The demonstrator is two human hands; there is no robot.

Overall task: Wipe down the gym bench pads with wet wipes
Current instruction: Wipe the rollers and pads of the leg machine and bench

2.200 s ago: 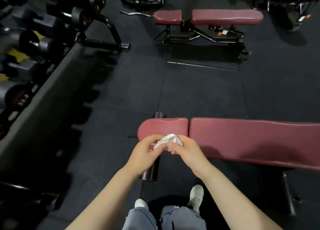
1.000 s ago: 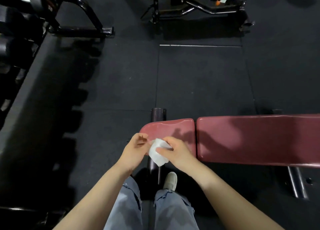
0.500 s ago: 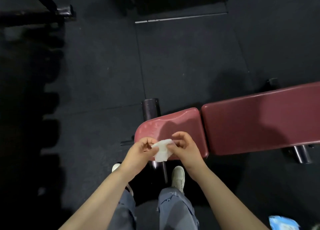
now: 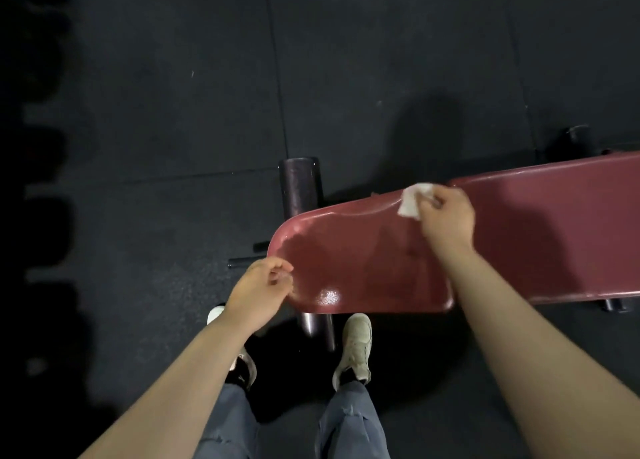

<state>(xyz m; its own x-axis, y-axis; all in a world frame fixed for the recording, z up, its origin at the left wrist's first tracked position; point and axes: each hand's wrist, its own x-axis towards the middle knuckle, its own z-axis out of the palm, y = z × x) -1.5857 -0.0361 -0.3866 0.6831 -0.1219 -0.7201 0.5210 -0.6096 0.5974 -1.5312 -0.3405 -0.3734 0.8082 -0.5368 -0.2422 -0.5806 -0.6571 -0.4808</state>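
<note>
Here your right hand (image 4: 445,216) pinched the wet wipe (image 4: 414,200) in a tight grip and pressed it onto the seat pad (image 4: 360,264), at that pad's far right corner, just beside the gap that parts it from the long back pad (image 4: 554,230). Your left hand (image 4: 259,287) hovered at the seat pad's near left corner, its fingers loosely curled and its grip holding nothing; whether it touched the pad's edge could not be told. The step in hand was judged to be the first wiping pass over the seat pad: a sheen showed on parts of the surface, though wetness could not be told apart from reflected light. The next move was judged to call for flat, firm strokes drawn from the far edge toward the near edge, working leftward, before the wipe crossed the gap onto the back pad. Your shoes (image 4: 355,348) stood on the floor (image 4: 173,112) below the near edge.
</note>
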